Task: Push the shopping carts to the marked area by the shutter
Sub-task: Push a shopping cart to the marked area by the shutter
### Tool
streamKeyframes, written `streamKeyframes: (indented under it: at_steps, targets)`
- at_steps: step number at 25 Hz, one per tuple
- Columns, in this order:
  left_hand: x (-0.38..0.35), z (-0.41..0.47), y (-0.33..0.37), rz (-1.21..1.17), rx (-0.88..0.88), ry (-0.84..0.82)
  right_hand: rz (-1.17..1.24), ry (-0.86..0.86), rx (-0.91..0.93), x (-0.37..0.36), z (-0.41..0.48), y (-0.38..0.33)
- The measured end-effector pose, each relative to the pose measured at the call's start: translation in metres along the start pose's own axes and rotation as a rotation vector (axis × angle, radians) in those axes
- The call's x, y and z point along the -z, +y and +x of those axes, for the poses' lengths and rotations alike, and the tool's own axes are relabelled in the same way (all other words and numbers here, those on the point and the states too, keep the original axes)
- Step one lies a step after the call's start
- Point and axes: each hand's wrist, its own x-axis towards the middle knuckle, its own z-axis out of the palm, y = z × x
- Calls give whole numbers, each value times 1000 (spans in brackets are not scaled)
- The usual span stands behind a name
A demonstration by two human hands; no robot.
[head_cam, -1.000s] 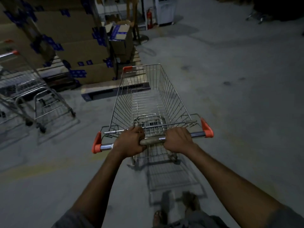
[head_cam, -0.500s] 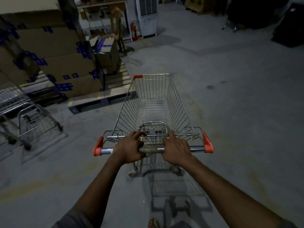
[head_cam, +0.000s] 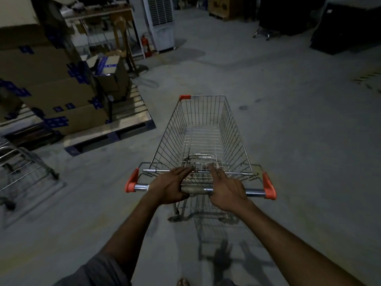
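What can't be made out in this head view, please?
Head view only:
Shutter and marked area: not in frame.
Shopping cart front wheels: hidden under its basket.
Second cart: cut off by the left edge.
Palms of left hand and right hand: hidden by their backs.
Foot: cut by the bottom edge.

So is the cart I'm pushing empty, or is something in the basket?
Empty. The shopping cart shows its bare wire floor across the whole basket. Only its own folded flap sits at the near end.
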Motion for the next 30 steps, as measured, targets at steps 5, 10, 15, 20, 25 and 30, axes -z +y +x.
streamKeyframes:
  at_steps: [5, 10, 15, 20, 25, 30]
  targets:
    - [-3, 45, 43, 32, -49, -64, -10, 46, -88, 7, -5, 53]
    - [-6, 87, 89, 62, -96, -52, 11, 50, -155, 14, -8, 110]
    - [-4, 130, 124, 63, -121, -65, 19, 100, -180, 20, -9, 160]
    - [0, 172, 154, 77, -160, -41, 3, 141, -224, 30, -5, 200]
    - [7, 226, 180, 100, -232, -51, -7, 169, -283, 43, 9, 241]
    - [19, 292, 200, 105, -309, -31, 17, 230, -359, 55, 34, 286]
